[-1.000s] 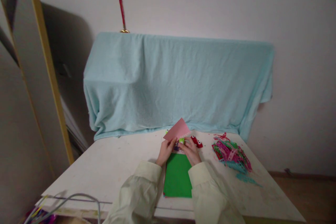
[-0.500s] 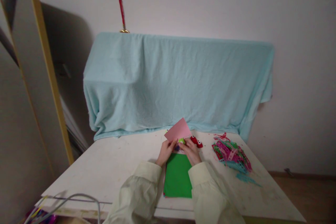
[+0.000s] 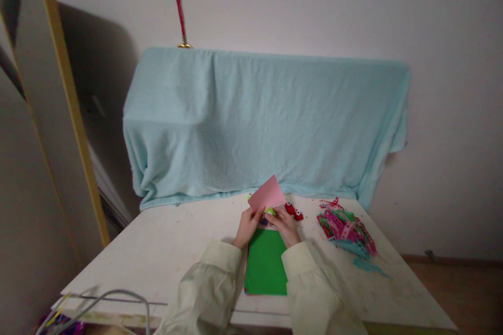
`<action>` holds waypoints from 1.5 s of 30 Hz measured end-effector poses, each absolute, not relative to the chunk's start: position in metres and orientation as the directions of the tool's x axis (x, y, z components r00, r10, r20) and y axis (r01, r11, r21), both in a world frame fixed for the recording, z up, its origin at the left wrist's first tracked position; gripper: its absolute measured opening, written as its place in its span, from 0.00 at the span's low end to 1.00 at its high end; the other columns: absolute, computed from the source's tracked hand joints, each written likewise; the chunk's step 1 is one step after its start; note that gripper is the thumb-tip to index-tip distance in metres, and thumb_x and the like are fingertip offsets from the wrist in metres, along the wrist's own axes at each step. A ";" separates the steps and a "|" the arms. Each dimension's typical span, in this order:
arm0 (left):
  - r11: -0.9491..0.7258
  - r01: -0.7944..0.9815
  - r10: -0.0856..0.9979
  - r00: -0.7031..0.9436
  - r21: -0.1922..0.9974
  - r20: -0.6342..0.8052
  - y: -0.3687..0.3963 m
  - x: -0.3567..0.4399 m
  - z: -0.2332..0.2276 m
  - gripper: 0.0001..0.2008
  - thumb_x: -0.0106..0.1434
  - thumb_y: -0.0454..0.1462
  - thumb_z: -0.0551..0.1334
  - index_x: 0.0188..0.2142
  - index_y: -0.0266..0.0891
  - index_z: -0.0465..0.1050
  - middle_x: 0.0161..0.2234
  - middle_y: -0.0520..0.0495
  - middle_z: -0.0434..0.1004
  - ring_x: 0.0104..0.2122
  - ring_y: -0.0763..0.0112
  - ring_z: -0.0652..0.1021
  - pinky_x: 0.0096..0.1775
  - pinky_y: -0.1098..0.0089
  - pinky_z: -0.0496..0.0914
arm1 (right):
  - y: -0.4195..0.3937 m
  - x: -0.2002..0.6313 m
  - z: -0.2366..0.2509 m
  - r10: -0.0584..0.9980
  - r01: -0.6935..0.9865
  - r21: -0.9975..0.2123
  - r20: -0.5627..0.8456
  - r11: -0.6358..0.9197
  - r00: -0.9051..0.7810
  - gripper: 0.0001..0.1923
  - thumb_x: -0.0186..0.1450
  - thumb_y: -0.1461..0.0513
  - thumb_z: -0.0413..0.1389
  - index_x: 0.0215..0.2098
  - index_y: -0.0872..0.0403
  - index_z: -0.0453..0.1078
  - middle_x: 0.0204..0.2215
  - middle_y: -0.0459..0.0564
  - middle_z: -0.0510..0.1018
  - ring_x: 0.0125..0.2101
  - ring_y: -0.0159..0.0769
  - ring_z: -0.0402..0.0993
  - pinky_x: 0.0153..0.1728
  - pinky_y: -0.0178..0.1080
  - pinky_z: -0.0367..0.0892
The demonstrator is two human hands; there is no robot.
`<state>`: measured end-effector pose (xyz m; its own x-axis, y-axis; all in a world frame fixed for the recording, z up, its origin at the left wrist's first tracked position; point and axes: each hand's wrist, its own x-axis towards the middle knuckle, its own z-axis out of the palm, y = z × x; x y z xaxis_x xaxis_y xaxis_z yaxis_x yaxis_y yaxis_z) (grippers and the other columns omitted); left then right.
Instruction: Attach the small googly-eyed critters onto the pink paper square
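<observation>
Near the frame's lower middle, left hand [image 3: 247, 227] and right hand [image 3: 286, 226] pinch 1 pink paper [image 3: 267, 196]; it seems tilted, so it may crease crooked or slip onto the green sheet [image 3: 266, 264].

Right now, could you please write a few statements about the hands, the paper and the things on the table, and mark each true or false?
1. Both hands, left hand and right hand, grip the pink paper. True.
2. The green sheet lies to the right of the right forearm. False: it lies between the two forearms.
3. A pile of colourful paper strips lies to the right of the hands. True.
4. A red blanket covers the thing behind the table. False: the cloth is light blue.
</observation>
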<state>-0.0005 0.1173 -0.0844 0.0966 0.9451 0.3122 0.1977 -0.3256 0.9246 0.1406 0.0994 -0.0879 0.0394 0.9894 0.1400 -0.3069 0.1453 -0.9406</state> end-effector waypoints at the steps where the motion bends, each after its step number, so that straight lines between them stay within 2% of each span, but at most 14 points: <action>1: -0.323 0.197 0.946 0.096 0.926 0.309 0.117 -0.001 -0.085 0.25 0.61 0.53 0.54 0.21 0.34 0.69 0.17 0.52 0.66 0.20 0.74 0.66 0.25 0.75 0.57 | 0.099 0.141 -0.088 0.990 -0.309 -0.940 0.139 0.144 0.039 0.19 0.47 0.56 0.67 0.35 0.54 0.73 0.33 0.48 0.78 0.34 0.38 0.72 0.34 0.38 0.67; 9: -0.350 0.194 0.934 0.143 0.916 0.327 0.120 -0.002 -0.089 0.23 0.61 0.52 0.54 0.23 0.34 0.70 0.19 0.52 0.68 0.21 0.74 0.66 0.25 0.75 0.58 | 0.095 0.138 -0.082 0.987 -0.345 -0.926 0.162 0.151 -0.003 0.19 0.49 0.56 0.67 0.37 0.54 0.73 0.36 0.50 0.78 0.37 0.40 0.72 0.37 0.40 0.67; 15: -0.333 0.165 0.938 0.156 0.928 0.309 0.120 -0.001 -0.091 0.24 0.61 0.52 0.54 0.22 0.34 0.69 0.18 0.52 0.67 0.21 0.75 0.66 0.25 0.75 0.58 | 0.094 0.138 -0.079 0.985 -0.371 -0.916 0.172 0.151 -0.023 0.16 0.51 0.58 0.66 0.37 0.54 0.74 0.36 0.50 0.78 0.35 0.39 0.73 0.38 0.40 0.67; 23: -0.301 0.121 0.940 0.208 0.946 0.272 0.124 -0.003 -0.097 0.23 0.61 0.51 0.54 0.21 0.33 0.68 0.16 0.52 0.65 0.19 0.75 0.66 0.24 0.74 0.59 | 0.095 0.139 -0.081 0.987 -0.355 -0.924 0.157 0.141 -0.018 0.19 0.51 0.57 0.66 0.39 0.54 0.73 0.38 0.51 0.78 0.37 0.40 0.73 0.38 0.40 0.67; 45: -0.310 0.117 0.936 0.213 0.943 0.281 0.127 -0.002 -0.103 0.22 0.62 0.50 0.54 0.22 0.33 0.68 0.17 0.53 0.66 0.19 0.75 0.66 0.23 0.75 0.58 | 0.096 0.139 -0.081 0.984 -0.351 -0.924 0.175 0.153 -0.032 0.17 0.51 0.58 0.65 0.38 0.55 0.74 0.35 0.50 0.77 0.33 0.37 0.72 0.34 0.37 0.67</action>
<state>-0.0025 0.1268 -0.1027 0.2134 0.9356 0.2811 0.1174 -0.3102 0.9434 0.1391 0.0959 -0.0815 -0.0319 0.9841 0.1747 -0.3513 0.1526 -0.9237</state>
